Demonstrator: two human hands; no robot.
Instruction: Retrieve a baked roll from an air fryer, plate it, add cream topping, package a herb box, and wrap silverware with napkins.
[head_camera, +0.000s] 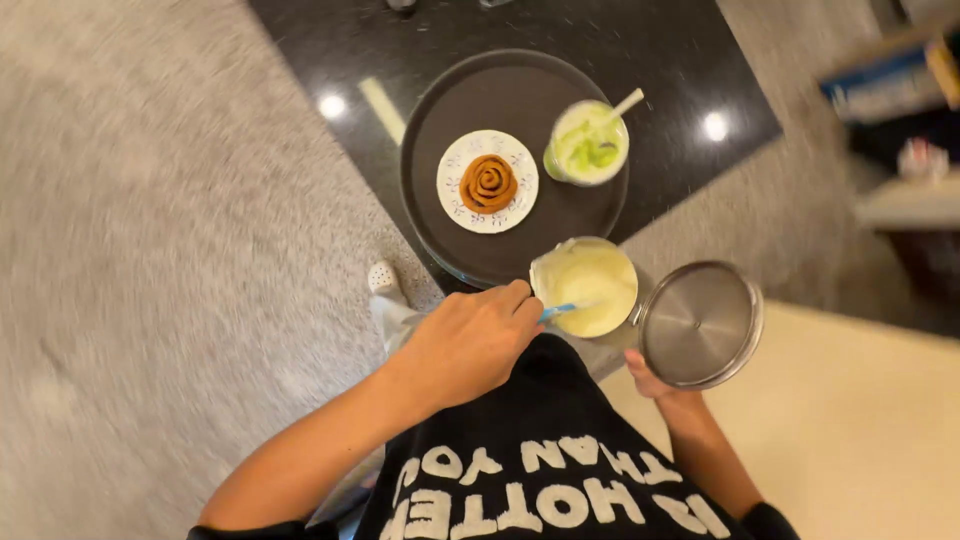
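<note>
head view | left hand clamped on a blue-handled tool dipping into the cream cup at the round tray edge; right hand grips a steel container beside it | plate with rose pastry, green drink behind | advice: stir gently; keep cup steady
</note>
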